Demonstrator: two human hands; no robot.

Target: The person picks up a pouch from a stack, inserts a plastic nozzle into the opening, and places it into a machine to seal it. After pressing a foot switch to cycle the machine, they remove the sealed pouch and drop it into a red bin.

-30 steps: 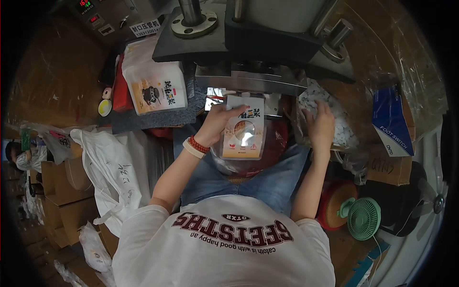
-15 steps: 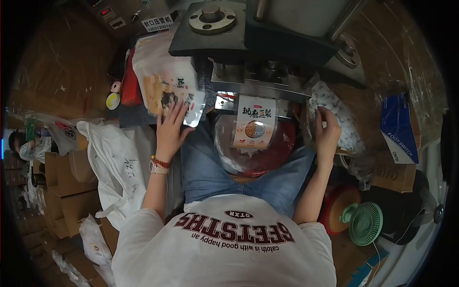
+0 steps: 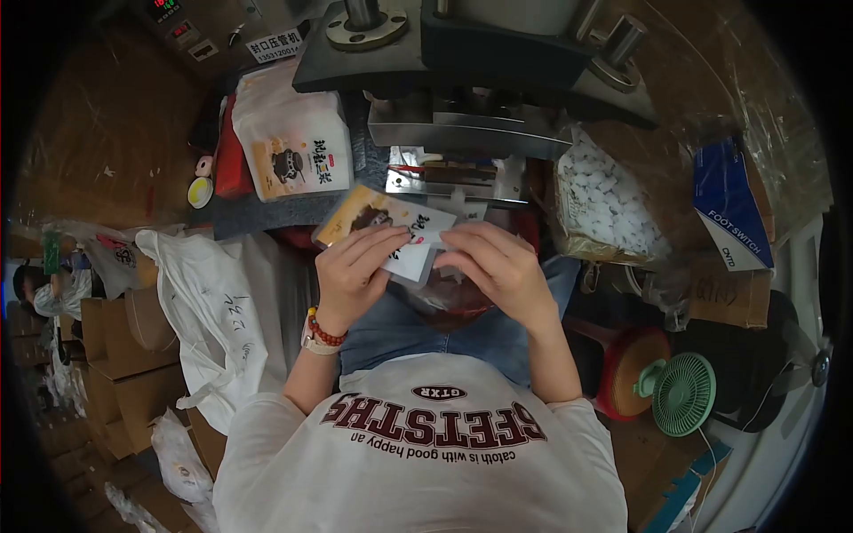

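Note:
My left hand (image 3: 360,266) grips printed plastic pouches (image 3: 378,213) over my lap, fingers across the front. At least two seem to overlap. My right hand (image 3: 498,266) meets the right edge of the pouches with fingers pinched; whatever is between the fingertips is hidden. Behind my hands stands a press machine (image 3: 480,120) with a metal plate at its front. A stack of similar pouches (image 3: 306,151) lies to the left of it. To the right, a box of small white plastic parts (image 3: 609,200) stands beside the machine.
A red and clear plastic-covered round container (image 3: 453,306) sits between my legs, partly hidden. A white sack (image 3: 222,311) and cardboard boxes (image 3: 124,338) stand left. On the right are a blue foot switch box (image 3: 733,209), a green fan (image 3: 684,393) and a red round stool (image 3: 633,373).
My left hand has lifted pouches from the stack and brought them over my lap. My right hand has moved from the white parts to the pouches. The pouch at the press is mostly out of sight.

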